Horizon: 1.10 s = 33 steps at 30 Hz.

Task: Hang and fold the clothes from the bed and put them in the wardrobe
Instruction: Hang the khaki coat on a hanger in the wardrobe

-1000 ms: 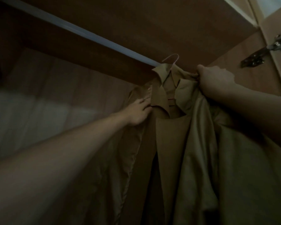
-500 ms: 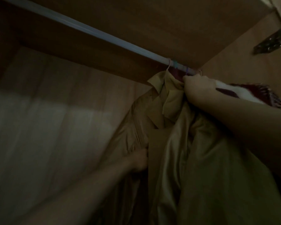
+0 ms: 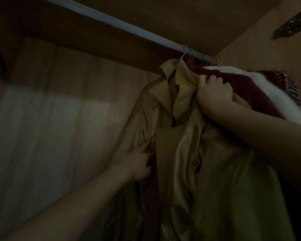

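A tan satin coat (image 3: 207,167) hangs inside the dim wardrobe on a thin hanger (image 3: 184,53) hooked over the pale rail (image 3: 111,22). My right hand (image 3: 214,93) grips the coat's collar and shoulder just under the rail. Lower down, my left hand (image 3: 139,164) touches the coat's left front panel with its fingers apart, pressing the fabric. To the right of the coat hangs a dark red garment (image 3: 250,89) with white trim, right behind my right hand.
The wardrobe's wooden back wall (image 3: 59,119) fills the left, with bare rail above it. The wooden shelf underside (image 3: 163,14) is overhead. A metal door hinge (image 3: 292,25) sits at the top right. More hanger hooks (image 3: 215,60) crowd the rail's right end.
The hanger hook went onto the rail and the coat now hangs from it. My left hand dropped from the collar to the coat's front panel. My right hand regripped at the shoulder.
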Each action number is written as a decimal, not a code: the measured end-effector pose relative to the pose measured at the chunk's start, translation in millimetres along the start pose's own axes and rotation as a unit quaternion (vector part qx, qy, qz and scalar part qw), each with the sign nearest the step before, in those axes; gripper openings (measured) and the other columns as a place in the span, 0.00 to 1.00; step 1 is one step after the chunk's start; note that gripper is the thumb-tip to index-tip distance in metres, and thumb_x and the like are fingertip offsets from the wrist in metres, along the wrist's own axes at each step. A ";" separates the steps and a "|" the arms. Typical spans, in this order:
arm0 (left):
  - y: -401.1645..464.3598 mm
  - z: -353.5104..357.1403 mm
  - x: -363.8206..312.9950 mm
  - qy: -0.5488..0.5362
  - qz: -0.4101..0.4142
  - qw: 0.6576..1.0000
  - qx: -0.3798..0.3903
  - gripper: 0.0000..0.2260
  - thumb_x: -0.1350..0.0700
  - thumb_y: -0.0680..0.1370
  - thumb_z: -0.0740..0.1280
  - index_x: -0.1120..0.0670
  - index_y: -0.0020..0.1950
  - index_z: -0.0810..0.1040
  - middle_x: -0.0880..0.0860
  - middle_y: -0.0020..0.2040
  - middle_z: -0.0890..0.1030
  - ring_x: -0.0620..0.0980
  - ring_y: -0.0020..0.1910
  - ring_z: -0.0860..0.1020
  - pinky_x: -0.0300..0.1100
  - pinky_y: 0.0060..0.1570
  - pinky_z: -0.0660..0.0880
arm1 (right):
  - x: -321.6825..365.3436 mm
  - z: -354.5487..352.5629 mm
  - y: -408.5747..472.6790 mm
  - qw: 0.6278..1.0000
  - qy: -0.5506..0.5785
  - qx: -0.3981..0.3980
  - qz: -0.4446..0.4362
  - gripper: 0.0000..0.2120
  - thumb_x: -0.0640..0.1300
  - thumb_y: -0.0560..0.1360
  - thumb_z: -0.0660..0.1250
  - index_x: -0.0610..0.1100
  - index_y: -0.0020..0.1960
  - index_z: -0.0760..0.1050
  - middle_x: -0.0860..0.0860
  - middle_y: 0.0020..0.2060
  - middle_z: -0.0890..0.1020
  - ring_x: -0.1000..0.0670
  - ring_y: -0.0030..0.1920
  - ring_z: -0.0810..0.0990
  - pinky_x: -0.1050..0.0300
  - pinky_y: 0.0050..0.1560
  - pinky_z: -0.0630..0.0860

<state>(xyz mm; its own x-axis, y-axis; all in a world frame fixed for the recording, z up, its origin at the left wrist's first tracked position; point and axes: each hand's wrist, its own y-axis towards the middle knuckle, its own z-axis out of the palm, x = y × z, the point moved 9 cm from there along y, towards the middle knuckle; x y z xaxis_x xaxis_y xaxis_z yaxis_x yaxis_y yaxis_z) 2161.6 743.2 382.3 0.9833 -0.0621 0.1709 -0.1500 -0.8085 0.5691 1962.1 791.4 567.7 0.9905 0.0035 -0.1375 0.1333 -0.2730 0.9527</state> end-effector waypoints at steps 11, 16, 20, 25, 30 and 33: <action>-144.6 16.5 33.9 0.067 -0.117 0.990 0.040 0.31 0.43 0.78 0.61 0.44 0.79 0.55 0.50 0.81 0.46 0.56 0.77 0.53 0.55 0.71 0.58 | 31.9 2.6 -129.5 0.988 0.018 0.144 -0.059 0.32 0.55 0.80 0.55 0.40 0.77 0.52 0.36 0.76 0.48 0.29 0.75 0.47 0.38 0.74 0.50; -194.5 -12.5 -0.6 0.100 -0.130 0.986 0.038 0.30 0.42 0.79 0.59 0.44 0.80 0.52 0.50 0.81 0.41 0.55 0.79 0.49 0.57 0.73 0.55 | 34.3 6.1 -218.6 0.967 0.056 0.225 -0.106 0.36 0.61 0.77 0.57 0.41 0.76 0.53 0.39 0.77 0.48 0.32 0.75 0.44 0.39 0.74 0.47; -235.4 -19.5 -40.1 0.095 -0.137 0.984 0.057 0.30 0.41 0.80 0.56 0.45 0.80 0.50 0.50 0.80 0.38 0.53 0.79 0.45 0.56 0.74 0.50 | 34.6 -5.1 -298.5 0.938 0.123 0.285 -0.152 0.36 0.63 0.78 0.53 0.44 0.78 0.49 0.44 0.78 0.48 0.36 0.76 0.45 0.41 0.75 0.49; -288.8 -0.4 -99.1 0.059 -0.143 0.985 0.077 0.32 0.37 0.78 0.49 0.43 0.80 0.45 0.48 0.80 0.36 0.52 0.79 0.42 0.56 0.75 0.46 | 21.3 -31.2 -386.5 0.903 0.208 0.319 -0.197 0.29 0.58 0.79 0.51 0.47 0.76 0.58 0.48 0.77 0.56 0.42 0.76 0.52 0.43 0.75 0.50; -352.0 18.5 -152.3 0.075 -0.139 0.972 0.173 0.30 0.38 0.82 0.47 0.45 0.80 0.40 0.48 0.77 0.30 0.50 0.78 0.36 0.56 0.76 0.42 | 0.9 -65.0 -460.1 0.870 0.289 0.353 -0.186 0.26 0.54 0.81 0.54 0.48 0.76 0.57 0.50 0.78 0.54 0.49 0.76 0.54 0.47 0.75 0.50; -376.2 10.7 -174.2 0.057 -0.147 0.970 0.187 0.30 0.37 0.82 0.45 0.45 0.80 0.39 0.47 0.78 0.31 0.49 0.78 0.36 0.56 0.76 0.39 | -14.4 -82.0 -485.7 0.864 0.289 0.371 -0.181 0.25 0.55 0.81 0.52 0.48 0.76 0.58 0.50 0.78 0.54 0.49 0.77 0.52 0.45 0.76 0.50</action>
<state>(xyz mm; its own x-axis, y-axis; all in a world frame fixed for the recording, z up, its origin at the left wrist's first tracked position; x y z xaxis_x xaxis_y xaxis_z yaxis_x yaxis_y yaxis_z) 2047.8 1051.9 129.8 0.9572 0.2506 0.1450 0.2036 -0.9387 0.2782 1885.9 1002.8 129.1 0.7694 0.6382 -0.0277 0.5909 -0.6945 0.4104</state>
